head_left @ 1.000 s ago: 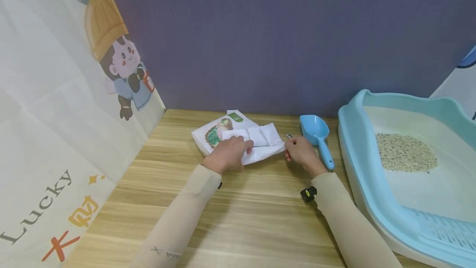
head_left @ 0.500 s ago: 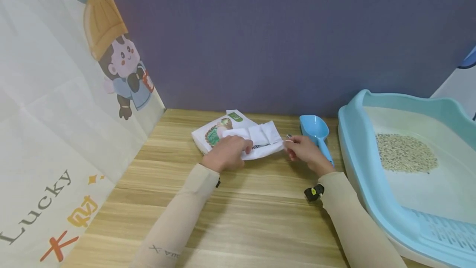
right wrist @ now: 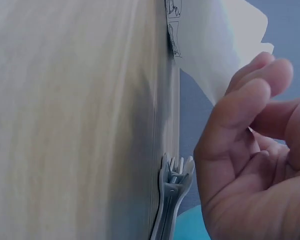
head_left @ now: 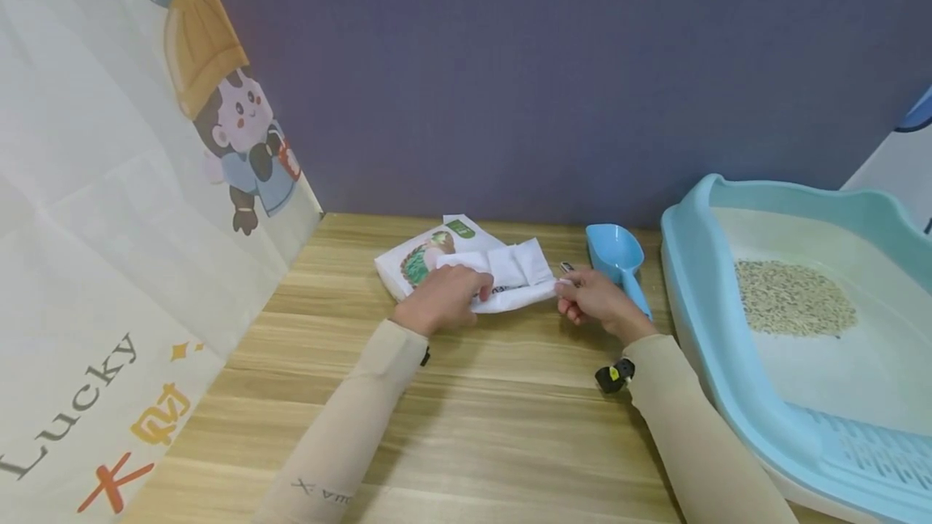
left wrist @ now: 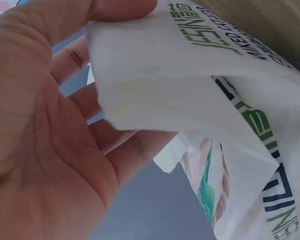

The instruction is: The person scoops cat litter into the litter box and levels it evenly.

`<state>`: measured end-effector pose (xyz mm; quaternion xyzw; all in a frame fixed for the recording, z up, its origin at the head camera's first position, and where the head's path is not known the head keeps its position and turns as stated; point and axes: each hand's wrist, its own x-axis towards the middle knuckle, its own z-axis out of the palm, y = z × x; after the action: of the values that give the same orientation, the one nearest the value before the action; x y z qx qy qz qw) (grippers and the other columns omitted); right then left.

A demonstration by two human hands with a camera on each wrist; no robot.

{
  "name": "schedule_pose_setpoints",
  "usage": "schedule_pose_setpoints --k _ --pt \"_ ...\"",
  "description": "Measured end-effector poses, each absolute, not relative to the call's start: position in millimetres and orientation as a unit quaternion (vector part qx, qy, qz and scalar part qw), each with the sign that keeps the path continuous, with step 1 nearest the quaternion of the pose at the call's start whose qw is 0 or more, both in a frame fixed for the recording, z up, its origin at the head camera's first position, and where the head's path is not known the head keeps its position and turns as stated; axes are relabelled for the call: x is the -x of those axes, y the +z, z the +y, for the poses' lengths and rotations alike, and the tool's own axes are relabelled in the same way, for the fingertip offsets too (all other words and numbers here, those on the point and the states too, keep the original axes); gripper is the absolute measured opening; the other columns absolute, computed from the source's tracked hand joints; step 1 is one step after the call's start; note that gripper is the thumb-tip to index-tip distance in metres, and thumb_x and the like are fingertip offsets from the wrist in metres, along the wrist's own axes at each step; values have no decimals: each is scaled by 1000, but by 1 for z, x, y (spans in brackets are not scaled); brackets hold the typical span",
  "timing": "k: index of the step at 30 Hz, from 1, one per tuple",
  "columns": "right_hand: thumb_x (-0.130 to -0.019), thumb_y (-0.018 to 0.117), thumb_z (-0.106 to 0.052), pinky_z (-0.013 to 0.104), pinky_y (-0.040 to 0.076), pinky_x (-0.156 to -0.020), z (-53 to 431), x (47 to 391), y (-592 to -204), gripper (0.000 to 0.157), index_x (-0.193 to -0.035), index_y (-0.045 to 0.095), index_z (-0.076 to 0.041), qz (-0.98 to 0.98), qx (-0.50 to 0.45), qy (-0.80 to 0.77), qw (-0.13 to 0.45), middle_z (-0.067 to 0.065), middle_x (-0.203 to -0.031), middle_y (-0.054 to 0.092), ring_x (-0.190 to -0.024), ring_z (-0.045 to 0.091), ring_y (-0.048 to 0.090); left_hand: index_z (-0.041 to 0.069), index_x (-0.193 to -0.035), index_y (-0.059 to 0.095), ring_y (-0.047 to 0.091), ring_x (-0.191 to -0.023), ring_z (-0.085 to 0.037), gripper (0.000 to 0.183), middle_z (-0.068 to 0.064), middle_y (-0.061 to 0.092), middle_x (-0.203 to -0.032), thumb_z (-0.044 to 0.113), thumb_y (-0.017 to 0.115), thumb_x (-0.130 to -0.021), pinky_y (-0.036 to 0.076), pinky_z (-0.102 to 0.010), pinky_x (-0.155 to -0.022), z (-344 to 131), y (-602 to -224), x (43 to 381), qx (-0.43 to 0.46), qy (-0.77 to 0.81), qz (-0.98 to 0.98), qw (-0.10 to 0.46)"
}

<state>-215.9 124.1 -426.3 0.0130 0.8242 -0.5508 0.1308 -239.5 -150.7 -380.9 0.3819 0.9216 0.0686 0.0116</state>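
Observation:
A white cat litter bag (head_left: 510, 265), printed with green and black lettering, lies at the back of the table with its near end folded over. My left hand (head_left: 446, 299) pinches that folded end; in the left wrist view the thumb lies on the paper and the fingers (left wrist: 140, 150) reach behind it. At the bag's right corner, my right hand (head_left: 600, 302) pinches the tip between thumb and forefinger. Close beyond the right hand lies a grey toothed clip (right wrist: 172, 192), mostly hidden by that hand in the head view.
Right of the bag lies a blue scoop (head_left: 615, 249), its handle partly behind the right hand. A large blue-and-white litter box (head_left: 684, 281) with pellets (head_left: 794, 297) fills the right side. A dark panel (head_left: 510, 87) stands behind the wooden table (head_left: 480, 427); a printed curtain (head_left: 87, 209) hangs left.
My right hand has shifted slightly right, drawing the bag's corner and front edge a little up and back. More lettering shows beside the left hand, which has barely moved.

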Motion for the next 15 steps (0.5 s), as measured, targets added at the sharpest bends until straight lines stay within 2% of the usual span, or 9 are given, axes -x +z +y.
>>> schedule_pose_setpoints --k 4,8,11,15 --pt "-109 46 -15 22 47 -53 121 216 -426 19 -101 52 2 827 -17 -546 133 -3 -68 60 -56 5 54 18 -92 64 55 -77 -19 27 2 62 -89 1 76 -75 46 -34 -71 -152 -381 241 -382 70 921 9" --pt "-109 44 -14 22 49 -53 118 215 -422 23 -120 50 5 829 -42 -547 110 -2 -70 61 -55 5 55 17 -88 64 51 -74 -17 23 3 57 -82 1 75 -74 42 -32 -67 -152 -382 243 -386 75 920 3" --pt "-107 41 -12 23 52 -54 117 214 -418 28 -127 46 6 833 -75 -545 62 2 -72 64 -55 6 58 14 -80 60 46 -69 -15 19 3 49 -74 3 75 -75 38 -30 -64 -151 -383 245 -389 82 918 -2" --pt "-106 42 -15 27 52 -60 118 210 -411 29 -124 53 5 875 -100 -473 -39 16 -86 70 -63 14 66 17 -68 45 38 -65 -13 34 4 34 -66 9 76 -79 32 -28 -61 -149 -385 246 -393 83 916 -15"
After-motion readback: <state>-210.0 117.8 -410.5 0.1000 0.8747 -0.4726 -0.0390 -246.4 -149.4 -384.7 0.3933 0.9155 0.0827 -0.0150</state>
